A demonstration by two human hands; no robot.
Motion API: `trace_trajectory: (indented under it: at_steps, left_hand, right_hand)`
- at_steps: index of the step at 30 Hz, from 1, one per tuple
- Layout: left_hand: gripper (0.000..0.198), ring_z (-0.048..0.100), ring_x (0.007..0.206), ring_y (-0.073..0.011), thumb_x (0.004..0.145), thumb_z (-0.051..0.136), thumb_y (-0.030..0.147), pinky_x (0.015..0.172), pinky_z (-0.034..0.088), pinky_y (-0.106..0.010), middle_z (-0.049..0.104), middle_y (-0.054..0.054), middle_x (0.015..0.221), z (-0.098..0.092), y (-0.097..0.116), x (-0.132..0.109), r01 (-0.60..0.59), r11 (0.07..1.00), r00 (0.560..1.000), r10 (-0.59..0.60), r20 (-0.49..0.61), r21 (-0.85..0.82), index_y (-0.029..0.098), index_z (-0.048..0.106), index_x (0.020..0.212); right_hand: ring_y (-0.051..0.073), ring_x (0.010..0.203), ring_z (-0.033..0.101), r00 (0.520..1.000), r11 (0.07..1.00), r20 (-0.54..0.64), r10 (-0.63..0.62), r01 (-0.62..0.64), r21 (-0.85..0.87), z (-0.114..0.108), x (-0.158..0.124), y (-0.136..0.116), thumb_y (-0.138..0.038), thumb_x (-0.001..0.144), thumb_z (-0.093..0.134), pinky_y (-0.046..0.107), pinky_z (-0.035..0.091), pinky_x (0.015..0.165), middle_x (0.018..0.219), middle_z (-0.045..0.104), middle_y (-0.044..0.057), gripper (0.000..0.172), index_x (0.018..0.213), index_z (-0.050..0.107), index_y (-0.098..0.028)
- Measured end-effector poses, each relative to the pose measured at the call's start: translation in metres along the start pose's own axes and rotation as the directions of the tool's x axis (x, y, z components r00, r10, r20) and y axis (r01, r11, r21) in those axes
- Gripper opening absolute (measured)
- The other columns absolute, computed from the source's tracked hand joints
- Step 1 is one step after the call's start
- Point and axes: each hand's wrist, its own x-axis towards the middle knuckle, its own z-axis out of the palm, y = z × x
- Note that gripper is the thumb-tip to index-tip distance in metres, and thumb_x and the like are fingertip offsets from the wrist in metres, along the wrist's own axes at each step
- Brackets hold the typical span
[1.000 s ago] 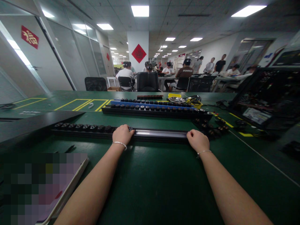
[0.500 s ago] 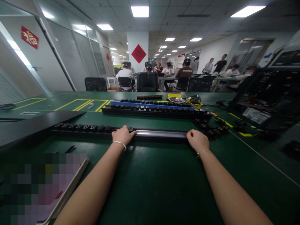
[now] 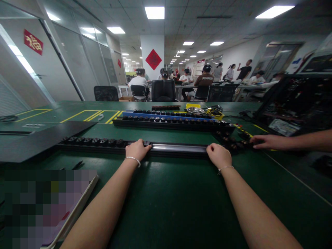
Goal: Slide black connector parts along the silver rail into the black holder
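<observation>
A long black rail [image 3: 178,148] lies across the green table, with a row of small round black parts [image 3: 103,141] in its left stretch. My left hand [image 3: 136,151] is closed at the middle of the rail, and one round part [image 3: 146,143] shows by its fingers; what the fingers pinch, if anything, is hidden. The rail's right end is under the curled fingers of my right hand [image 3: 219,155], which grips it. Between my hands the rail's channel shows bare and shiny. Loose dark parts [image 3: 230,141] lie just beyond my right hand.
Behind lie another filled black rail [image 3: 171,125], a blue strip [image 3: 127,113], a metal dish [image 3: 195,110] and a yellow tray [image 3: 193,105]. Another person's hand [image 3: 264,141] reaches in from the right. A dark panel [image 3: 38,141] and a pale-edged tray [image 3: 85,193] are at left.
Another person's hand and forearm have come in from the right, near the loose parts. My left hand and the round part by it have shifted slightly right. My right hand stays in place.
</observation>
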Motion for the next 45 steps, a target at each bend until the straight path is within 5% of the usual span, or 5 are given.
trace_trajectory:
  at_steps: [19,45]
  left_hand:
    - [0.051,0.061,0.093,-0.0255,0.073,0.042,0.064,0.078,0.043,-0.034,0.069,-0.007,0.094,0.006,0.001,0.001,-0.045,0.998,0.999,0.044,-0.021,-0.047,0.026,0.060,0.100]
    - [0.049,0.059,0.100,-0.0265,0.075,0.044,0.060,0.085,0.039,-0.038,0.068,-0.005,0.103,0.006,0.015,-0.006,-0.087,0.986,0.996,0.087,-0.006,-0.145,0.025,0.061,0.105]
  right_hand:
    - [0.016,0.073,0.053,0.999,1.000,0.034,0.012,-0.012,0.001,-0.004,-0.001,-0.003,-0.033,0.082,0.033,0.027,0.028,0.060,0.082,0.062,0.005,0.032,0.073,0.061,-0.020]
    - [0.016,0.074,0.054,1.000,1.000,0.020,-0.009,0.009,-0.001,-0.004,-0.001,-0.002,-0.032,0.082,0.034,0.028,0.029,0.059,0.084,0.063,0.005,0.031,0.073,0.061,-0.019]
